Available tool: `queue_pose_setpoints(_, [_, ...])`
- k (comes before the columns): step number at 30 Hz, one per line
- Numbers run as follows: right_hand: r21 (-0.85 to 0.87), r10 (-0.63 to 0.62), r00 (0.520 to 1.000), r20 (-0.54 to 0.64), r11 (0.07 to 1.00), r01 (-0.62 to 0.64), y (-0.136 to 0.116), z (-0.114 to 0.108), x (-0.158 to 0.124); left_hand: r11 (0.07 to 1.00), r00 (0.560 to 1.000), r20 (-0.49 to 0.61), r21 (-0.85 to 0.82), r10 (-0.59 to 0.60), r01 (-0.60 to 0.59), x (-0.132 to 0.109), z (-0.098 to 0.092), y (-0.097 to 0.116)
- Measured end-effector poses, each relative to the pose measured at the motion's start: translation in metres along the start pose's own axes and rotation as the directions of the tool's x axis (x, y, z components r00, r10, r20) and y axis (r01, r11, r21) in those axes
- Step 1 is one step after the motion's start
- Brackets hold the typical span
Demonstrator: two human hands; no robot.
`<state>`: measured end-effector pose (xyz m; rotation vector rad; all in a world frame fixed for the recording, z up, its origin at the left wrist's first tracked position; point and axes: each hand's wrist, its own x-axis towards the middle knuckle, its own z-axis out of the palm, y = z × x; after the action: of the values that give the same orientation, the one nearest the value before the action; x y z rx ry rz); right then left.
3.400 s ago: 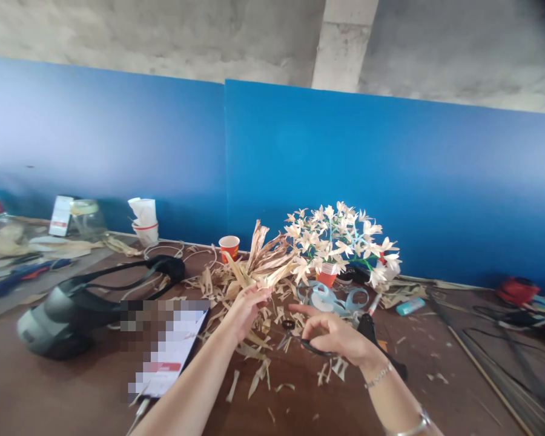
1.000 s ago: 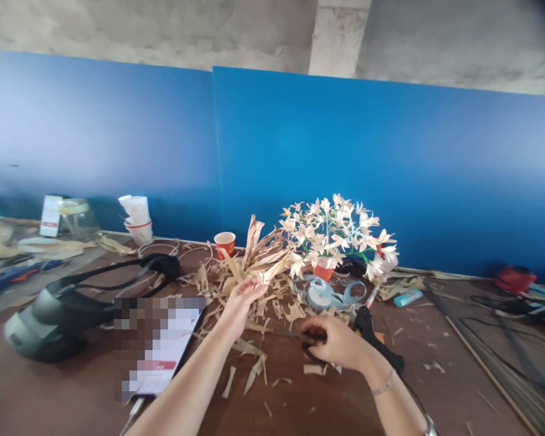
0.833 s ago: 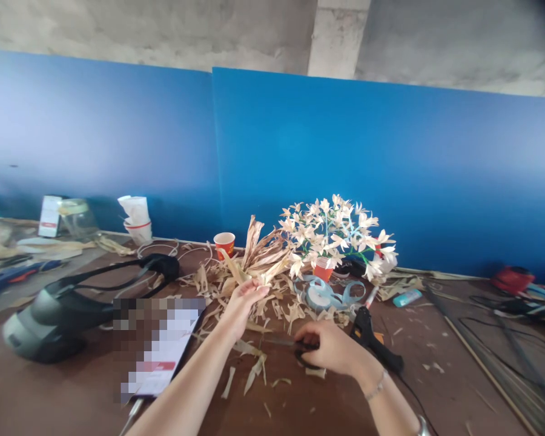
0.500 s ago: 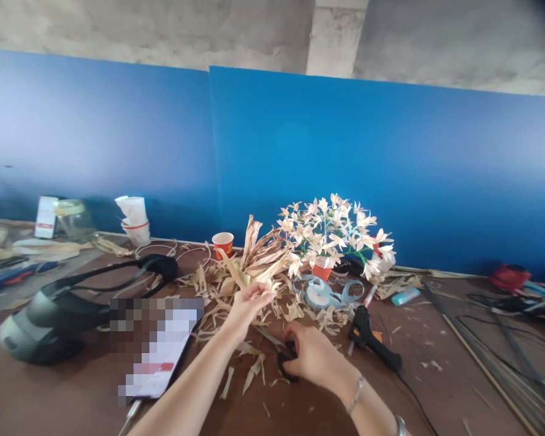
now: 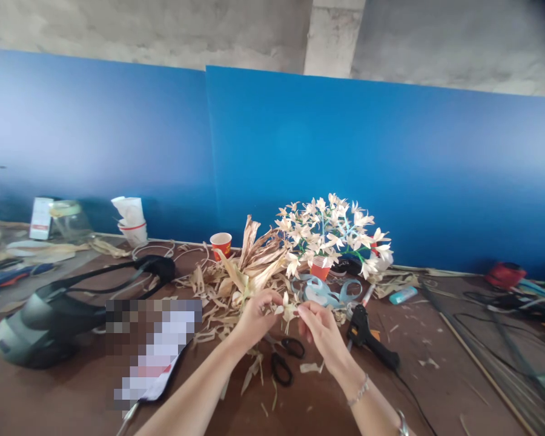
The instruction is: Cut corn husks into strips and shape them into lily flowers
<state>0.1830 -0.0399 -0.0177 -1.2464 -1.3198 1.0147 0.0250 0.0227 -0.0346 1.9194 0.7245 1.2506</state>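
Between my two hands is a small cream corn-husk flower (image 5: 287, 307), its petals pointing several ways. My left hand (image 5: 260, 315) pinches it from the left side. From the right, the fingertips of my right hand (image 5: 318, 324) are closed on one of its petals. Black-handled scissors (image 5: 282, 363) lie on the table just below, handles towards me, their blades partly under husk scraps. Behind my hands spreads a heap of dry corn husks (image 5: 254, 266). A bunch of finished husk flowers (image 5: 329, 233) on green stems stands in a red paper cup (image 5: 320, 268).
A black glue gun (image 5: 371, 342) with its cord lies to the right, beside a roll of pale blue ribbon (image 5: 320, 292). Left are a blurred-out phone (image 5: 163, 357) and a dark headset (image 5: 40, 327). Another red cup (image 5: 220, 245) stands near the blue wall panel (image 5: 345, 151).
My right hand has let go of the scissors, leaving them on the table, and risen to the flower. My left hand has moved slightly right and nearer, bringing the flower with it.
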Motion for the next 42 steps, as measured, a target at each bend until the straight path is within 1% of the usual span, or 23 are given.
queue_pose_setpoints(5, [0.090, 0.051, 0.999, 0.009, 0.995, -0.051, 0.006, 0.003, 0.001, 0.999, 0.998, 0.062, 0.027, 0.023, -0.025, -0.002, 0.004, 0.005])
queue_pose_setpoints(7, [0.118, 0.063, 0.998, 0.011, 0.991, -0.064, 0.009, 0.003, 0.003, 0.999, 0.998, 0.067, 0.052, -0.009, 0.006, -0.002, 0.005, 0.007])
queue_pose_setpoints(9, [0.152, 0.073, 0.997, 0.013, 0.986, -0.075, 0.010, 0.003, 0.003, 0.995, 0.996, 0.054, 0.072, -0.069, 0.065, -0.002, 0.006, 0.008])
queue_pose_setpoints(12, [0.199, 0.111, 0.994, -0.006, 0.974, -0.108, 0.006, 0.003, 0.002, 0.992, 0.992, 0.030, 0.038, -0.122, 0.121, -0.002, 0.007, 0.009])
queue_pose_setpoints(15, [0.235, 0.149, 0.988, -0.029, 0.962, -0.138, 0.000, 0.004, -0.001, 0.995, 0.995, 0.014, -0.012, -0.102, 0.103, -0.003, 0.007, 0.011])
queue_pose_setpoints(19, [0.256, 0.172, 0.985, -0.027, 0.953, -0.160, -0.005, 0.005, -0.003, 0.995, 0.998, 0.015, 0.082, -0.065, 0.064, -0.003, 0.005, 0.011])
queue_pose_setpoints(22, [0.278, 0.169, 0.985, -0.025, 0.948, -0.155, -0.002, 0.004, -0.001, 0.992, 0.999, 0.003, 0.120, -0.050, 0.049, -0.003, 0.004, 0.011])
queue_pose_setpoints(25, [0.322, 0.168, 0.985, -0.026, 0.935, -0.151, 0.004, 0.002, 0.001, 0.995, 0.998, -0.010, 0.084, -0.056, 0.057, -0.002, 0.004, 0.010])
queue_pose_setpoints(30, [0.363, 0.181, 0.983, -0.022, 0.918, -0.161, 0.007, -0.001, 0.002, 0.990, 0.990, 0.018, 0.020, -0.137, 0.136, -0.002, 0.002, 0.013])
queue_pose_setpoints(32, [0.368, 0.189, 0.982, -0.025, 0.915, -0.166, 0.006, -0.001, 0.002, 0.988, 0.988, 0.014, 0.017, -0.151, 0.151, -0.002, 0.002, 0.013])
queue_pose_setpoints(34, [0.367, 0.191, 0.981, -0.025, 0.915, -0.168, 0.006, 0.000, 0.001, 0.992, 0.993, -0.002, 0.046, -0.115, 0.115, -0.003, 0.002, 0.013])
queue_pose_setpoints(37, [0.359, 0.183, 0.983, -0.018, 0.919, -0.164, 0.005, 0.000, 0.001, 0.990, 0.999, -0.027, 0.143, 0.023, -0.019, -0.003, 0.004, 0.012])
queue_pose_setpoints(39, [0.350, 0.181, 0.983, -0.012, 0.922, -0.166, 0.006, 0.001, 0.001, 0.968, 0.993, -0.026, 0.228, 0.111, -0.102, -0.004, 0.005, 0.012])
queue_pose_setpoints(42, [0.340, 0.189, 0.982, -0.013, 0.924, -0.173, 0.005, 0.002, 0.001, 0.920, 0.977, -0.025, 0.343, 0.211, -0.190, -0.004, 0.006, 0.013])
